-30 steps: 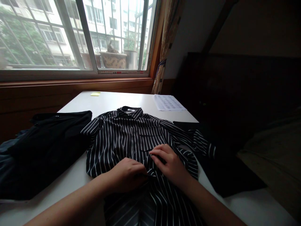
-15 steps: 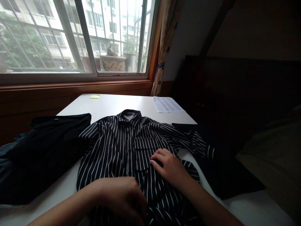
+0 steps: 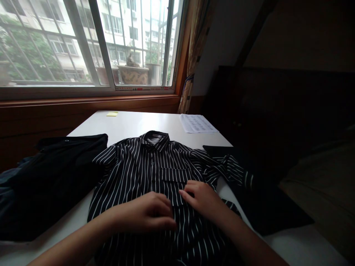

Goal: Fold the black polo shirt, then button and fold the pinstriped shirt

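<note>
A black shirt with white stripes lies front up, its collar toward the window and its buttons down the middle. Over its lower front is my left hand, fingers loosely bent and thumb apart, with nothing visible in it. My right hand is at the lower edge of the chest pocket, fingertips bent down toward the cloth and a gap between thumb and fingers. One sleeve stretches right, with its cuff over dark cloth. The lower part of the shirt is partly hidden by my forearms.
Dark folded clothing is piled on the left of the white table. Another dark cloth lies along the right edge. Printed sheets and a yellow sticky note are at the far side, below the window.
My left hand has moved up and away from the near edge. My right hand has shifted slightly right and down. The shirt's collar and pocket have slid a little right and toward me.
</note>
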